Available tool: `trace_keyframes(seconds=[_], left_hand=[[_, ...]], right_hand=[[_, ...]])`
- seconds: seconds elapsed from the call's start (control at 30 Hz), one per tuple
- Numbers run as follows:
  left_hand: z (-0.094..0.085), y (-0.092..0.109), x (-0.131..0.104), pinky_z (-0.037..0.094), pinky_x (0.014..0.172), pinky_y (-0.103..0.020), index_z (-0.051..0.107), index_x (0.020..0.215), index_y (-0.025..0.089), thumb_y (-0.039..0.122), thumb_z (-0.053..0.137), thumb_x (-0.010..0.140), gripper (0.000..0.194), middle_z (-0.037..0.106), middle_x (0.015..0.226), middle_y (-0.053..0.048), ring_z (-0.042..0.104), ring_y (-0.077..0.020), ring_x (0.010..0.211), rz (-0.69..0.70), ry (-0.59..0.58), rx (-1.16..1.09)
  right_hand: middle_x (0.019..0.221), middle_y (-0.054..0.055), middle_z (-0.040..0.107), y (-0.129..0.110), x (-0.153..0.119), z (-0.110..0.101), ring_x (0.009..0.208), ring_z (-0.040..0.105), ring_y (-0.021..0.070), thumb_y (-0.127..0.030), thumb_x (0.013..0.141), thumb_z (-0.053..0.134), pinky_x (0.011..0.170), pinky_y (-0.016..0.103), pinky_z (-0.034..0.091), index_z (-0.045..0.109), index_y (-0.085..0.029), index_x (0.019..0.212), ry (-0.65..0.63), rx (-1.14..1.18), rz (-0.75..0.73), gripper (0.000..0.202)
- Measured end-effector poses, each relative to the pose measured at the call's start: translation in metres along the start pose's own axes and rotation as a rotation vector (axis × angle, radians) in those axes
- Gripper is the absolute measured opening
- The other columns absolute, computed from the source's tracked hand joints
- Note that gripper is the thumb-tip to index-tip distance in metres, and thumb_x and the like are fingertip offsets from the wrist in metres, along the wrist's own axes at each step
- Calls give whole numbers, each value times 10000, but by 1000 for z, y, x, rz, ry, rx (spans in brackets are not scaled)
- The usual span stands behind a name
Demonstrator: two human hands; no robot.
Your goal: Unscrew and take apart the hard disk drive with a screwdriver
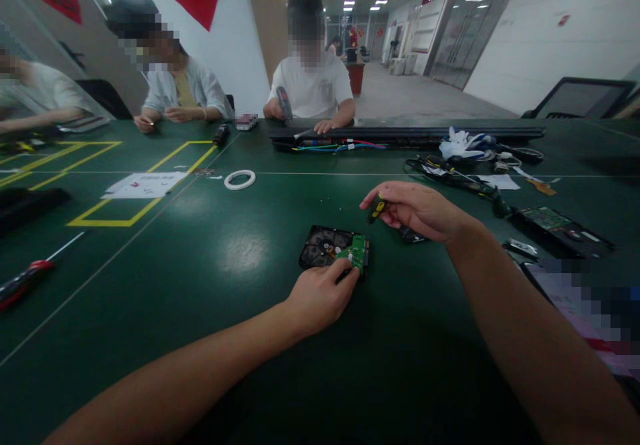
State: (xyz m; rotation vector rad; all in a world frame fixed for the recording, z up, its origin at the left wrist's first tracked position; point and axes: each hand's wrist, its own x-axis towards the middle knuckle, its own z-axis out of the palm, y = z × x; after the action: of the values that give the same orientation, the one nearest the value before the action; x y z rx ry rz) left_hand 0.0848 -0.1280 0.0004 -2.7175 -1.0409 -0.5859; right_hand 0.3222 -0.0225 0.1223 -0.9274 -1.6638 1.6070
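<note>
A hard drive [325, 246] with a green circuit board [358, 245] lies on the green table in front of me. My left hand [323, 293] rests at its near right edge, thumb and fingers pinched on the drive by the board. Above and to the right of the drive, my right hand [417, 210] grips a small black and yellow screwdriver [377, 208], held clear of the drive. Its tip cannot be made out. Beneath my right hand, a small dark object [411, 234] lies partly hidden.
A long black bar [415, 136] with wires crosses the far side. White tape roll [240, 179] stands left of centre; a red screwdriver [30, 278] lies far left. Cables [450, 173] and another black device [563, 230] are at right. Several people sit opposite.
</note>
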Motion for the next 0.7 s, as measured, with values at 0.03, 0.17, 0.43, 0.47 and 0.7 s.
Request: trace_keyframes(seconds=[0.03, 0.17, 0.43, 0.47, 0.7], left_hand=[[0, 0, 0, 642, 641, -327, 618, 1301, 126, 223, 479, 1039, 312, 644, 1211, -143, 700, -177, 770, -1, 3, 0], [-1, 0, 1, 648, 655, -343, 618, 1297, 118, 215, 476, 1035, 314, 640, 1208, -151, 704, -181, 777, 3, 16, -4], [2, -1, -1, 651, 661, -355, 604, 1319, 128, 223, 469, 1041, 323, 649, 1241, -148, 703, -189, 783, 10, -1, 11], [2, -1, -1, 649, 652, -354, 604, 1320, 128, 222, 472, 1042, 322, 650, 1241, -147, 702, -189, 777, 10, 0, 12], [0, -1, 0, 648, 638, -354, 619, 1304, 123, 221, 476, 1046, 312, 661, 1220, -143, 701, -191, 762, 7, 20, 9]], right_hand=[[1017, 103, 736, 0, 0, 0, 662, 545, 143, -369, 946, 658, 525, 276, 421, 756, -177, 989, -18, 14, 7, 219], [1082, 136, 763, 1, 0, -2, 666, 578, 149, -354, 922, 682, 532, 281, 445, 708, -179, 968, -7, 123, 27, 182], [1015, 102, 736, 0, -1, -4, 701, 624, 154, -321, 927, 694, 583, 275, 529, 738, -167, 1094, -31, 150, 42, 231], [1020, 103, 733, -1, -1, -4, 711, 625, 155, -328, 926, 702, 585, 273, 531, 748, -164, 1078, -35, 134, 43, 229], [1004, 97, 744, 0, -1, -10, 668, 543, 124, -352, 923, 717, 524, 252, 442, 785, -169, 993, 35, 11, -2, 207]])
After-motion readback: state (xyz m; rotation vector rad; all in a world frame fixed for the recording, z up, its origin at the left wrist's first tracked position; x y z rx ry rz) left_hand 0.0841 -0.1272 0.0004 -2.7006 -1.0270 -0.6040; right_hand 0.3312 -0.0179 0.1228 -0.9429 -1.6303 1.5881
